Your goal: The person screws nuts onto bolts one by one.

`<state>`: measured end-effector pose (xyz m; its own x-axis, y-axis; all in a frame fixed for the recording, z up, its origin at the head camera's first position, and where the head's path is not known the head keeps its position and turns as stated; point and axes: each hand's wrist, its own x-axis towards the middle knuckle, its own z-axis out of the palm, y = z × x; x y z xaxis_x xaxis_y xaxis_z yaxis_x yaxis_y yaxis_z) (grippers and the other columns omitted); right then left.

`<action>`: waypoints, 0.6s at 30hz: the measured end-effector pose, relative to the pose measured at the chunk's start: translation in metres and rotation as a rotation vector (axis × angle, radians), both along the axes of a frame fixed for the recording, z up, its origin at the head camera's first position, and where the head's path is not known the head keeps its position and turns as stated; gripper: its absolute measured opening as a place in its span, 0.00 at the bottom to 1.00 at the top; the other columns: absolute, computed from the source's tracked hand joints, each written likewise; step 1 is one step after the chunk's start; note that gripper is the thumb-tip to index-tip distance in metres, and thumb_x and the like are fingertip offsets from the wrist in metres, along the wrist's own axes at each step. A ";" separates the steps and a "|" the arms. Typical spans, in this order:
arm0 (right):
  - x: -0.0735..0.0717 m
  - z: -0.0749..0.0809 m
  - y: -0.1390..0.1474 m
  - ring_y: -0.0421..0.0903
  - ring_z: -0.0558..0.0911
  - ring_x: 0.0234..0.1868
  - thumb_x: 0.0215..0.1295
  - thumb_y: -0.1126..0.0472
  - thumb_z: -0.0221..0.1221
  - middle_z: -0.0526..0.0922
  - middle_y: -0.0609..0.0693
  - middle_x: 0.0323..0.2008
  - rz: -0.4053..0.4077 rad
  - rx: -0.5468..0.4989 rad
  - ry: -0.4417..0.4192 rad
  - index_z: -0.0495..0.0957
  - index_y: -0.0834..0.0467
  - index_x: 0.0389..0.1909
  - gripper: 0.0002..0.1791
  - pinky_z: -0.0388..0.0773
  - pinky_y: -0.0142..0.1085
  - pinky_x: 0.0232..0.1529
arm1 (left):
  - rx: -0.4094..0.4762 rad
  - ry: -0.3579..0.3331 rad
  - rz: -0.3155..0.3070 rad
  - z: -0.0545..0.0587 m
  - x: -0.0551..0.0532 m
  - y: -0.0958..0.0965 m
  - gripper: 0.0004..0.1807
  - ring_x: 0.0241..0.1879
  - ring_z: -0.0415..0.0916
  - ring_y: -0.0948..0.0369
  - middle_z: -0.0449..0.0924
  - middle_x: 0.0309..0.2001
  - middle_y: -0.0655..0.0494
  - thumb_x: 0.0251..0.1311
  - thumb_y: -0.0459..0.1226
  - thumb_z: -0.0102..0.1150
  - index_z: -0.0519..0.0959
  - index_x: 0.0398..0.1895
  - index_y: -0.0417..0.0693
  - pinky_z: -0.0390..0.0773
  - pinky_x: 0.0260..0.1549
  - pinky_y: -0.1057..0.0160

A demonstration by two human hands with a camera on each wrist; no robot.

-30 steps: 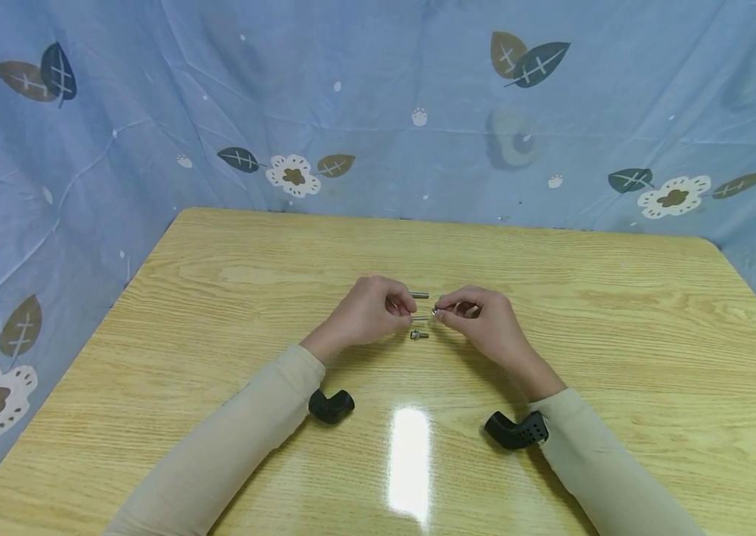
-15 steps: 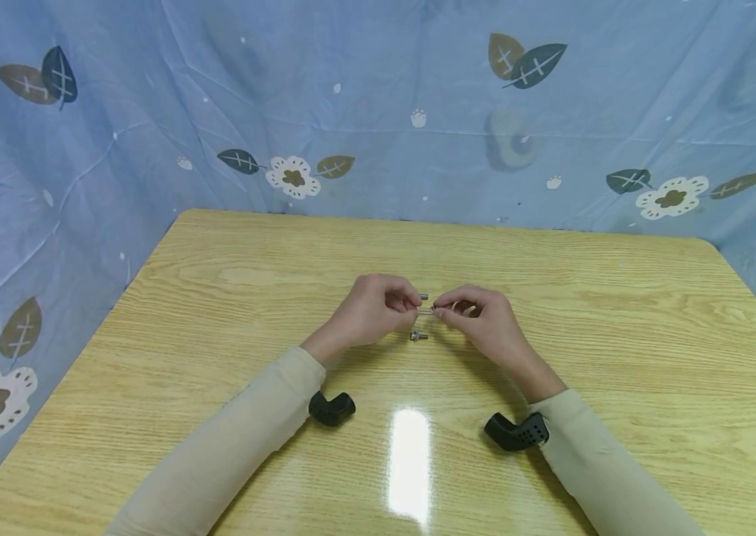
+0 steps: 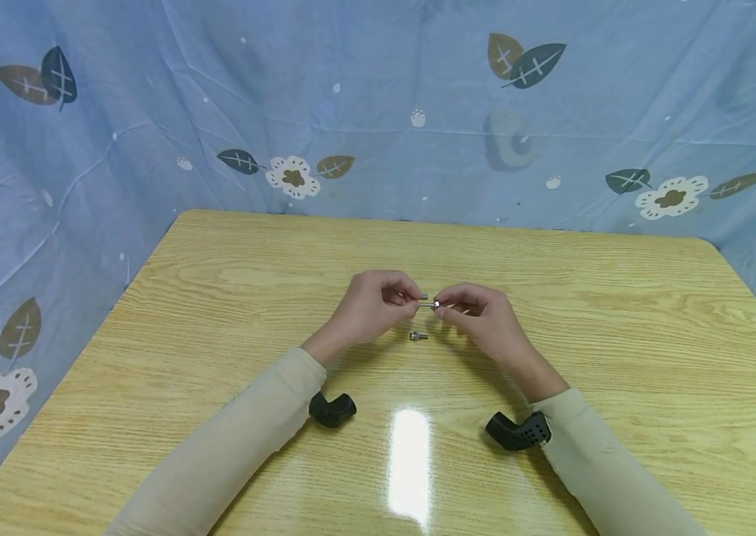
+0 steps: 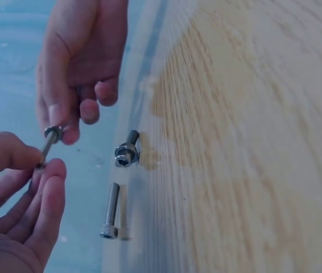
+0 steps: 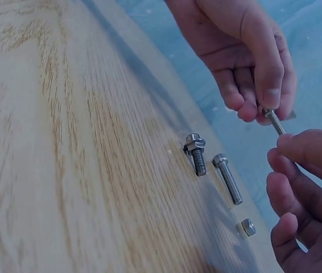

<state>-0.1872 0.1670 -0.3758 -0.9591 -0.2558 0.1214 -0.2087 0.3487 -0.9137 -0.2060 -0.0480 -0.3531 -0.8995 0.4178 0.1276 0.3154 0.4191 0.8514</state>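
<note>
My left hand (image 3: 378, 307) pinches a silver socket-head bolt (image 4: 48, 148) by its head end, between thumb and fingers. Facing it, my right hand (image 3: 481, 316) holds a hex nut (image 3: 436, 304) in its fingertips. The bolt's threaded end meets the nut; how far it sits inside cannot be told. Both hands are just above the table. Below them lies a second bolt with a nut on its shank (image 3: 418, 336). A bare bolt (image 5: 228, 179) lies beside that one, largely behind my left hand in the head view. A loose nut (image 5: 248, 227) shows in the right wrist view.
The wood-grain table (image 3: 251, 313) spreads around the hands. A blue patterned cloth (image 3: 378, 97) hangs behind it and on the left. Black wrist pieces (image 3: 332, 409) sit beneath both forearms.
My left hand has moved slightly right and up with the bolt, closing the gap to the nut. The right hand has barely moved, and the nut now shows more plainly at its fingertips.
</note>
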 end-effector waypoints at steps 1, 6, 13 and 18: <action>0.000 0.000 0.000 0.50 0.83 0.35 0.64 0.60 0.63 0.85 0.56 0.40 -0.003 -0.007 0.001 0.81 0.60 0.46 0.12 0.80 0.37 0.30 | 0.005 -0.007 -0.001 0.000 0.000 0.000 0.04 0.34 0.81 0.65 0.84 0.38 0.58 0.61 0.34 0.62 0.84 0.37 0.49 0.81 0.37 0.68; 0.000 0.000 0.000 0.50 0.83 0.36 0.64 0.60 0.63 0.86 0.51 0.38 -0.021 -0.027 0.008 0.81 0.61 0.46 0.12 0.80 0.38 0.30 | 0.036 -0.041 -0.019 0.000 0.000 0.000 0.05 0.34 0.83 0.59 0.84 0.36 0.56 0.64 0.36 0.60 0.84 0.39 0.48 0.81 0.35 0.66; 0.001 0.003 0.000 0.53 0.82 0.37 0.64 0.58 0.63 0.85 0.37 0.34 -0.030 -0.044 0.014 0.81 0.61 0.47 0.14 0.79 0.38 0.33 | 0.068 -0.071 -0.029 0.001 0.000 0.002 0.07 0.35 0.84 0.52 0.84 0.34 0.51 0.66 0.37 0.58 0.83 0.40 0.45 0.82 0.34 0.64; 0.000 0.002 0.000 0.52 0.83 0.36 0.64 0.59 0.64 0.86 0.37 0.34 -0.032 -0.043 0.035 0.82 0.60 0.45 0.12 0.79 0.37 0.32 | 0.122 -0.123 -0.025 0.000 0.000 0.003 0.07 0.36 0.85 0.50 0.82 0.39 0.46 0.67 0.36 0.57 0.82 0.41 0.43 0.84 0.38 0.58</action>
